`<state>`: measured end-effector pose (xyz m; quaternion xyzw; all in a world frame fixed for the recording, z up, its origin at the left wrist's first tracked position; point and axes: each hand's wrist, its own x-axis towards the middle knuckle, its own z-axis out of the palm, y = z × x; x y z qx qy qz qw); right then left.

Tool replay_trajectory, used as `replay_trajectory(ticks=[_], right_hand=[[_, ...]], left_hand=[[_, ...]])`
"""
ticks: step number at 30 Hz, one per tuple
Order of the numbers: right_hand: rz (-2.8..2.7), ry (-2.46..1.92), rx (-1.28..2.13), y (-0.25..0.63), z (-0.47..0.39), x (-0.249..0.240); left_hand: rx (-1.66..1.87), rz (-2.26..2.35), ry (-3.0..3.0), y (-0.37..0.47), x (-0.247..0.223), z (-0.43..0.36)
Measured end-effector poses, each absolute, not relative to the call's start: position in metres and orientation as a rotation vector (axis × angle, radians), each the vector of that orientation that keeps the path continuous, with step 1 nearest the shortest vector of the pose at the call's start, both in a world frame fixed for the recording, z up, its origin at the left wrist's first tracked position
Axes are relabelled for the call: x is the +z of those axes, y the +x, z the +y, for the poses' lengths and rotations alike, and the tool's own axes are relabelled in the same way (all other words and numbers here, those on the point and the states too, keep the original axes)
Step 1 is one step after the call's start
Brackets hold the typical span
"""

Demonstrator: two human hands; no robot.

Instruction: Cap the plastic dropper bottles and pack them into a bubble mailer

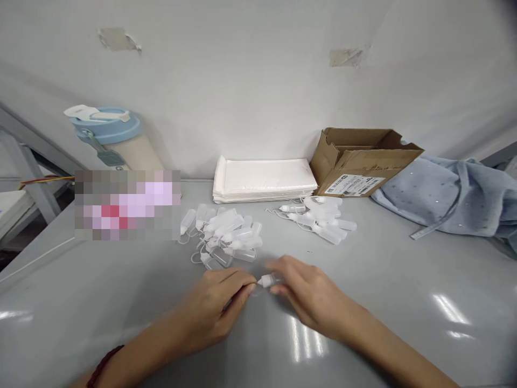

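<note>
Between my two hands is a small clear plastic bottle [271,280] with a white pointed cap, its tip toward the left. My right hand [313,291] grips the bottle's body with thumb and fingers. My left hand [224,302] pinches at the tip of the cap; whatever is between those fingertips is too small to make out. Just beyond my left hand lies a pile of similar small bottles [226,229] with white caps and thin loops. Another group of such bottles [323,218] lies farther back on the right.
A stack of white padded envelopes [266,178] rests against the wall, beside an open cardboard box [363,167]. Blue-grey cloth [448,196] lies at the right. A blue-lidded tumbler [117,134] and a blurred-out pinkish item [129,207] are at the left of the grey table [383,302].
</note>
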<state>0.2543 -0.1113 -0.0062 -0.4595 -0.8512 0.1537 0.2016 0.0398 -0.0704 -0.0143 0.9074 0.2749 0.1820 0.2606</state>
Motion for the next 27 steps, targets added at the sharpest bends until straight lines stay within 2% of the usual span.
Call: replay_trajectory(ticks=[2, 6, 10, 15, 22, 27], right_hand=[[-2.2, -1.505, 0.351, 0.268, -0.104, -0.001], [-1.986, -2.045, -0.023, 0.3, -0.089, 0.005], [-2.049, -2.352, -0.024, 0.316, -0.083, 0.0], [-2.199, -2.281, 0.175, 0.309, -0.087, 0.0], [-2.299, -1.639, 0.779, 0.287, -0.102, 0.019], [-2.213, -1.496, 0.833, 0.278, -0.111, 0.021]], left_hand=[[0.48, 0.805, 2.63, 0.038, -0.017, -0.067], [0.545, 0.999, 2.857, 0.032, -0.021, -0.058], [0.734, 1.13, 2.764, 0.026, -0.016, -0.054], [0.79, 1.125, 2.699, 0.026, -0.011, -0.056], [0.497, 1.01, 2.407, 0.031, -0.01, -0.065], [0.428, 0.949, 2.295, 0.034, -0.009, -0.07]])
